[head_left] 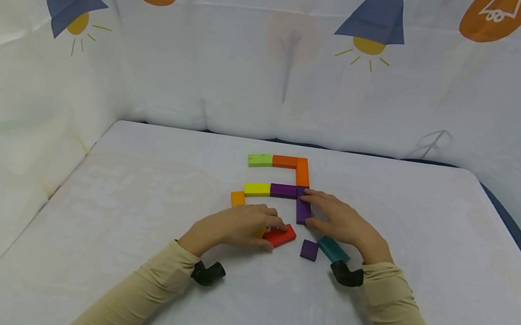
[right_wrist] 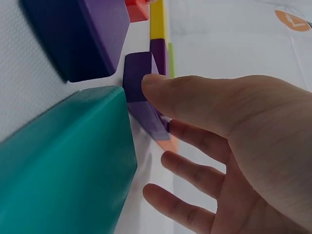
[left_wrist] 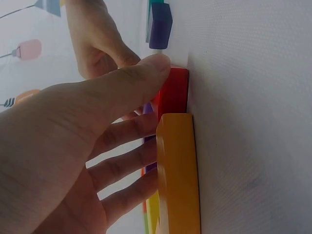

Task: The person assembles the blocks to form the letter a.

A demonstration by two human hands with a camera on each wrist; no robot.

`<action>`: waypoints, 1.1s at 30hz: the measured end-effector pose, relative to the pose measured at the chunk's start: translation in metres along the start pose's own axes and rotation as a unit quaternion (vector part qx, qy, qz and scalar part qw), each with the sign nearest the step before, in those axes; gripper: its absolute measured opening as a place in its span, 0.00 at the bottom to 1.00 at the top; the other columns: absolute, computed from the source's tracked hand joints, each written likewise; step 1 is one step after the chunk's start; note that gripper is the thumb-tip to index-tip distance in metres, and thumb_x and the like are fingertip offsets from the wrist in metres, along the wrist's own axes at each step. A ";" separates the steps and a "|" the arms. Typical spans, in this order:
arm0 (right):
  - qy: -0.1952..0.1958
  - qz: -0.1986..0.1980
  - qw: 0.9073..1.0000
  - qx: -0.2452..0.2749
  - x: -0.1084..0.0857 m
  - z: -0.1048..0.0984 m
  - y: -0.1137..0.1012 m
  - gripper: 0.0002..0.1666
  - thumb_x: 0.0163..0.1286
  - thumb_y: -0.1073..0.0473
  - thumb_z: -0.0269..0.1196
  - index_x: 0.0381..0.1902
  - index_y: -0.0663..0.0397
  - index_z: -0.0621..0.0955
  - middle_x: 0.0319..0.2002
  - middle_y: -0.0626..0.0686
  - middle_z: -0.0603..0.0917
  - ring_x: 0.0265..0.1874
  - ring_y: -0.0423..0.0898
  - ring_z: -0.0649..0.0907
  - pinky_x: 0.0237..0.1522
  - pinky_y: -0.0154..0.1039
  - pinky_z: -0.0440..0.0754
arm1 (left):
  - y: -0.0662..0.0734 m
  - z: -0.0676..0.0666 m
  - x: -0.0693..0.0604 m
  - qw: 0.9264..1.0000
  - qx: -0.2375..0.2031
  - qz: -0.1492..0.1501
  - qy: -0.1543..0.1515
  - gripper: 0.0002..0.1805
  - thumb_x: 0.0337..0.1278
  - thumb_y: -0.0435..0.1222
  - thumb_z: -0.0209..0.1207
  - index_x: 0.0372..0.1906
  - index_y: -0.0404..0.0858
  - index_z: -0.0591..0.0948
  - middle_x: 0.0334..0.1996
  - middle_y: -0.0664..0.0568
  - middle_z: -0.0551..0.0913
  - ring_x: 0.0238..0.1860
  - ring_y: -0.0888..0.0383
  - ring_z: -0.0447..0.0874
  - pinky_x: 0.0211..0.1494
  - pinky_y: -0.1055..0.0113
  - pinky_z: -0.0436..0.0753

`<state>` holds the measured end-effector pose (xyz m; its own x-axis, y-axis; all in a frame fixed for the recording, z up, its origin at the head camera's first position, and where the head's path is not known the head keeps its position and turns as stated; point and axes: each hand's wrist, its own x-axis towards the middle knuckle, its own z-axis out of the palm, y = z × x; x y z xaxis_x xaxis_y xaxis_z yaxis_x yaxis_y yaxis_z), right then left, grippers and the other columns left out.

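Note:
My left hand (head_left: 236, 225) pinches a red block (head_left: 281, 236) between thumb and index finger. The red block's near end meets an amber block (left_wrist: 180, 170), mostly covered by this hand in the head view. My right hand (head_left: 346, 224) touches an upright-running purple block (head_left: 302, 212) with its thumb and fingertips; its fingers (right_wrist: 190, 173) are spread and nearly straight. That block joins a row with a darker purple block (head_left: 283, 191) and a yellow block (head_left: 257, 189). Beneath the right wrist lies a teal block (head_left: 333, 249), beside a small purple block (head_left: 309, 250).
Beyond the hands, a light green block (head_left: 259, 160), a red-orange block (head_left: 284, 161) and an orange block (head_left: 303, 172) continue the winding line. Another amber block (head_left: 237, 199) shows past the left hand. A white cloth covers the table (head_left: 160, 168), and a printed curtain (head_left: 224, 69) hangs behind.

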<state>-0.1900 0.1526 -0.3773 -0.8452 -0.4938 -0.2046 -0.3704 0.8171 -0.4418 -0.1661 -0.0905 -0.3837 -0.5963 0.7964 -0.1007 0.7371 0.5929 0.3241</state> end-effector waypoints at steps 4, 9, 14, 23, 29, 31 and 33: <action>-0.002 -0.004 1.000 -0.005 0.000 0.000 0.000 0.33 0.66 0.51 0.61 0.68 0.50 0.67 0.72 0.54 0.61 0.71 0.57 0.60 0.67 0.61 0.60 | 0.000 0.001 -0.001 1.000 0.003 0.004 0.003 0.24 0.57 0.48 0.62 0.57 0.46 0.78 0.49 0.56 0.79 0.47 0.61 0.75 0.55 0.71 0.77; -0.003 -0.002 1.000 -0.003 0.000 0.001 0.000 0.33 0.66 0.51 0.61 0.68 0.49 0.67 0.72 0.54 0.61 0.71 0.57 0.60 0.67 0.61 0.60 | 0.000 0.001 -0.001 1.000 0.001 0.007 0.004 0.24 0.56 0.48 0.62 0.57 0.46 0.78 0.48 0.56 0.79 0.46 0.61 0.74 0.54 0.71 0.77; 0.002 -0.008 1.000 -0.008 -0.001 0.001 0.000 0.33 0.66 0.52 0.61 0.68 0.50 0.67 0.72 0.56 0.62 0.71 0.58 0.61 0.66 0.62 0.61 | -0.001 0.002 -0.002 1.000 -0.001 0.011 0.003 0.24 0.56 0.48 0.62 0.57 0.46 0.78 0.48 0.56 0.79 0.46 0.61 0.74 0.53 0.71 0.77; 0.012 -0.022 1.000 0.000 -0.004 -0.007 -0.005 0.32 0.67 0.52 0.60 0.67 0.51 0.68 0.69 0.58 0.65 0.68 0.58 0.64 0.65 0.60 0.64 | -0.003 0.000 -0.002 1.000 -0.012 0.014 -0.002 0.24 0.56 0.47 0.63 0.58 0.47 0.77 0.47 0.57 0.79 0.46 0.61 0.74 0.53 0.71 0.77; 0.008 -0.034 0.999 0.040 -0.014 -0.015 -0.011 0.20 0.68 0.52 0.59 0.56 0.48 0.76 0.55 0.52 0.77 0.56 0.52 0.75 0.59 0.55 0.74 | -0.003 -0.001 -0.002 1.000 -0.017 0.016 -0.006 0.24 0.56 0.47 0.63 0.58 0.47 0.77 0.46 0.56 0.79 0.45 0.61 0.74 0.53 0.71 0.77; -0.006 -0.049 0.998 0.050 -0.018 -0.014 -0.013 0.18 0.68 0.52 0.60 0.54 0.49 0.77 0.51 0.50 0.79 0.53 0.50 0.76 0.58 0.52 0.75 | -0.003 -0.002 -0.002 1.000 -0.018 0.017 -0.007 0.23 0.56 0.47 0.63 0.58 0.47 0.77 0.46 0.57 0.79 0.45 0.62 0.74 0.53 0.71 0.77; -0.019 -0.062 0.996 0.054 -0.021 -0.013 -0.013 0.17 0.68 0.53 0.60 0.53 0.49 0.77 0.50 0.49 0.80 0.52 0.48 0.77 0.57 0.51 0.76 | -0.003 -0.002 -0.002 1.000 -0.019 0.018 -0.008 0.23 0.56 0.46 0.63 0.58 0.47 0.77 0.46 0.57 0.79 0.45 0.62 0.74 0.53 0.71 0.77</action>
<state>-0.1719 0.1560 -0.3559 -0.7796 -0.6015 -0.1744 -0.4261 0.7135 -0.5562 -0.1679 -0.0945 -0.3823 -0.5649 0.8186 -0.1036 0.7447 0.5599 0.3632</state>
